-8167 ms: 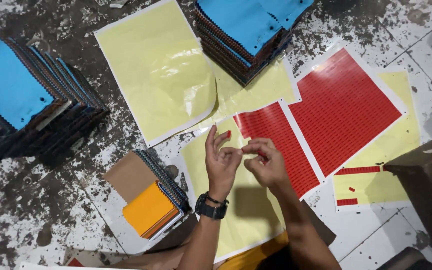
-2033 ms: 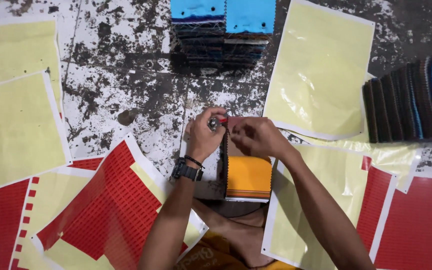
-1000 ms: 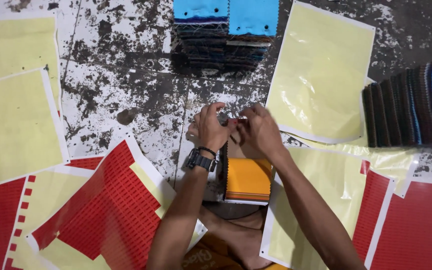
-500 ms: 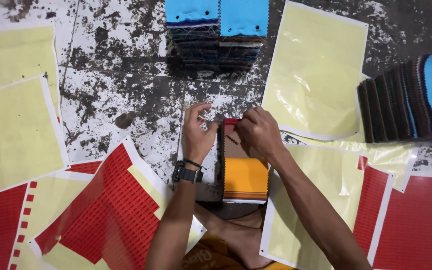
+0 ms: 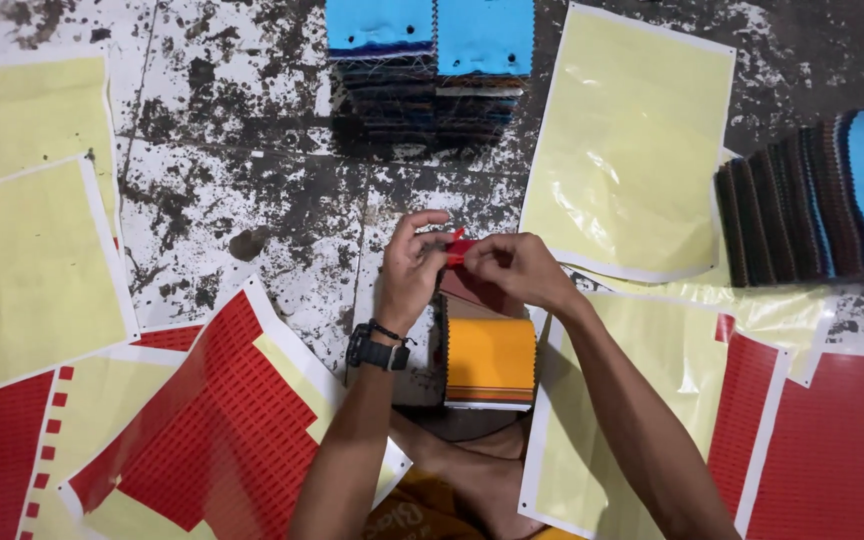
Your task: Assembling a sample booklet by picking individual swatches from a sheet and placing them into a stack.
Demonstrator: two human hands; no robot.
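Right above the orange swatch stack (image 5: pixel 490 362), my left hand (image 5: pixel 410 272) and right hand (image 5: pixel 518 272) meet fingertip to fingertip, both pinching a small red sticker (image 5: pixel 457 249) between them — the right's grip looks closer — sticker directly over the stack's top swatch.

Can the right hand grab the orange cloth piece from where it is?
Probably yes. The right hand hovers just above the orange cloth piece, with nothing between them, though its fingers are busy pinching a small red sticker together with the left hand.

Small red label (image 5: pixel 457 250) pinched between fingertips, red label sheets (image 5: pixel 237 420) — probably stickers — around
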